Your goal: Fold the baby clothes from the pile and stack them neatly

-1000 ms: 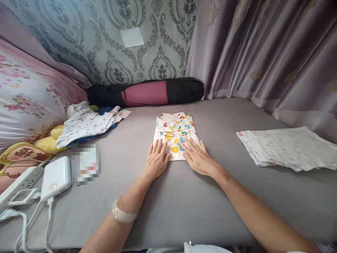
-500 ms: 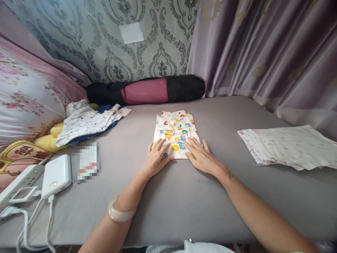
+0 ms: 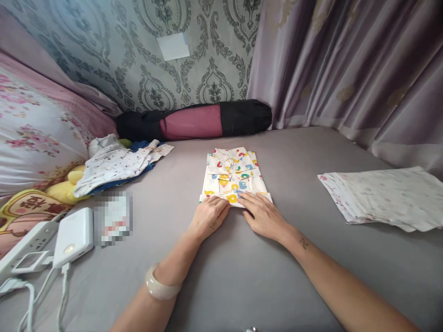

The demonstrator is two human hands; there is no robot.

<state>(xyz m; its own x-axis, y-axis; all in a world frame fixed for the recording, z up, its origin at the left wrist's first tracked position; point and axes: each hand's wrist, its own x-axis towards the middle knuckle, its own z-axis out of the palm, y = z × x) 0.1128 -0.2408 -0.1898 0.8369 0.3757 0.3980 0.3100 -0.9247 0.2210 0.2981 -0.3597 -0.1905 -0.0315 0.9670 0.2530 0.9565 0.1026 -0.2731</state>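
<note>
A small folded garment (image 3: 232, 177), cream with coloured letters, lies flat on the grey bed sheet (image 3: 242, 276) straight ahead of me. Both hands sit side by side at its near edge. My left hand (image 3: 209, 216) has its fingers curled over that edge and grips the hem. My right hand (image 3: 262, 215) lies flat with fingers stretched along the same hem, pressing it down. A pale bangle (image 3: 159, 287) circles my left wrist.
A folded pale floral cloth (image 3: 384, 196) lies at the right. At the left are loose white and blue clothes (image 3: 116, 162), a yellow plush toy (image 3: 67, 186), a white power bank (image 3: 73, 236) and a power strip (image 3: 24, 242) with cables. A black and pink roll bag (image 3: 194, 121) lies along the wall.
Both hands have slid back toward me from the garment's middle to its near edge. My left fingers have curled onto the hem, and the near edge now looks wider.
</note>
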